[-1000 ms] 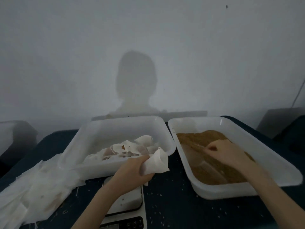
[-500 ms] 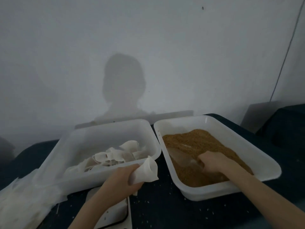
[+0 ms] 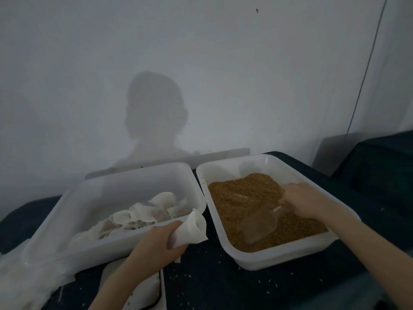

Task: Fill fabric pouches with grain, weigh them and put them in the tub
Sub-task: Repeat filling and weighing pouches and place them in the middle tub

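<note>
At 8 o'clock a pile of cloth (image 3: 24, 274) runs off the edge. The left hand (image 3: 156, 240) grips a pouch (image 3: 190, 229) over the gap between the tub (image 3: 67, 249) and the grain tray (image 3: 279, 258), above a half-hidden scale (image 3: 143, 294). At 3 o'clock, the right hand (image 3: 306, 202) grasps a clear scoop (image 3: 257, 224), faint against the grain (image 3: 243, 193).

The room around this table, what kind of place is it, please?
Probably a small hand-packing workstation, home or workshop. A tub of brown grain with a clear scoop, a tub of filled fabric pouches and a scale sit before a bare wall.
</note>
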Available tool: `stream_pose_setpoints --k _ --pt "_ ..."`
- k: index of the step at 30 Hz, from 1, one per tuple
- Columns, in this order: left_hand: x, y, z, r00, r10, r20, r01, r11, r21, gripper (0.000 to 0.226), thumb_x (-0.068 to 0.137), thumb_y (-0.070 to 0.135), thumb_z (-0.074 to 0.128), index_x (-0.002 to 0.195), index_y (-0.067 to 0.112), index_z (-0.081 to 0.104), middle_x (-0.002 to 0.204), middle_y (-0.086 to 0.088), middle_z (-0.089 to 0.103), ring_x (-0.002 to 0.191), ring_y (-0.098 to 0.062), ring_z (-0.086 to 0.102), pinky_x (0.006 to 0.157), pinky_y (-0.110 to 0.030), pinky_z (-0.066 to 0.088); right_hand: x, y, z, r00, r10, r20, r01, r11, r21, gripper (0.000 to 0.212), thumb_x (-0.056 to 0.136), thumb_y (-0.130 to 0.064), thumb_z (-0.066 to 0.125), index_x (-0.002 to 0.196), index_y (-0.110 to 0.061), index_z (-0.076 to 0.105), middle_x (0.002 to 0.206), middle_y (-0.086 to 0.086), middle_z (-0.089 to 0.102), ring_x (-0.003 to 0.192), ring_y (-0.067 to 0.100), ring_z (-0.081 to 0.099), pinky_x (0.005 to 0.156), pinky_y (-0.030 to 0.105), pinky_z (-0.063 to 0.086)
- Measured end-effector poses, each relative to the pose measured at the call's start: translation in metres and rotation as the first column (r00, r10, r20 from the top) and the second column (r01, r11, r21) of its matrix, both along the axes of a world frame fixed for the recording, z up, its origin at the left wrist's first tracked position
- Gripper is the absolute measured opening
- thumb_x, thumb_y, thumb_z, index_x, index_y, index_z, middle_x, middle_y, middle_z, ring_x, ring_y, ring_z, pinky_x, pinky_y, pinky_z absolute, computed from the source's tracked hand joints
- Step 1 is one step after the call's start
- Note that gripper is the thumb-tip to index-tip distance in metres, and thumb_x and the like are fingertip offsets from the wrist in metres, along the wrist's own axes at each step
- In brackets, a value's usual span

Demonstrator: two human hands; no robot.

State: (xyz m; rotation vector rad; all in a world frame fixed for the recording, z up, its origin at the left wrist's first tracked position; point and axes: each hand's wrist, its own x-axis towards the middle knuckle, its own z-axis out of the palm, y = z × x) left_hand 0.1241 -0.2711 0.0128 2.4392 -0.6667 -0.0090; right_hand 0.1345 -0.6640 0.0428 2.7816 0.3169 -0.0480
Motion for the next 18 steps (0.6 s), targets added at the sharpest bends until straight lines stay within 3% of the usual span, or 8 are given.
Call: stream_pose_setpoints --k 5,8,11,14,18 --pt "-0.001 -0.005 -0.001 1.000 -0.018 0.001 0.018 1.000 -0.013 0.029 0.084 0.032 0.068 0.108 0.044 0.057 0.092 0.018 0.067 0.083 0.005 0.060 0.077 -0.024 0.052 -0.008 0.006 -0.002 0.982 0.056 -0.181 -0.030 0.989 0.144 0.029 0.086 -0.005 0.055 0.094 -0.027 0.072 0.094 -0.012 0.052 0.086 0.006 0.052 0.064 0.015 0.037" --pt "-0.001 -0.006 -0.002 1.000 -0.019 -0.005 0.019 1.000 -0.022 0.033 0.084 0.031 0.068 0.112 0.043 0.056 0.096 0.018 0.068 0.087 0.005 0.061 0.080 -0.025 0.052 -0.010 0.011 -0.001 0.968 0.054 -0.245 0.011 0.967 0.256 0.033 0.085 -0.001 0.054 0.097 -0.026 0.072 0.099 -0.005 0.059 0.091 0.011 0.055 0.075 0.024 0.048" --pt "-0.002 -0.008 -0.002 1.000 -0.023 -0.006 0.022 0.999 -0.027 0.036 0.084 0.031 0.069 0.109 0.050 0.051 0.096 0.018 0.068 0.087 0.006 0.062 0.081 -0.023 0.052 -0.012 0.006 0.001 0.946 0.066 -0.318 0.069 0.916 0.395 0.035 0.083 0.003 0.055 0.101 -0.022 0.073 0.097 -0.002 0.062 0.093 0.016 0.056 0.086 0.031 0.048" --pt "-0.002 -0.009 -0.002 0.999 -0.022 -0.024 0.022 1.000 -0.017 0.033 0.085 0.031 0.069 0.103 0.051 0.050 0.093 0.016 0.069 0.083 0.008 0.062 0.079 -0.020 0.052 -0.013 -0.002 -0.003 0.928 0.074 -0.364 0.119 0.869 0.480 0.035 0.082 0.002 0.059 0.105 -0.021 0.073 0.087 -0.016 0.052 0.087 0.004 0.050 0.086 0.025 0.045" --pt "-0.002 -0.008 -0.005 0.999 -0.007 -0.035 0.007 1.000 -0.010 0.034 0.085 0.033 0.069 0.100 0.054 0.047 0.094 0.018 0.068 0.085 0.012 0.059 0.079 -0.013 0.048 -0.015 -0.011 -0.009 0.918 0.066 -0.392 0.192 0.790 0.583 0.037 0.080 0.000 0.063 0.108 -0.024 0.070 0.097 -0.014 0.051 0.090 0.001 0.049 0.082 0.017 0.043"
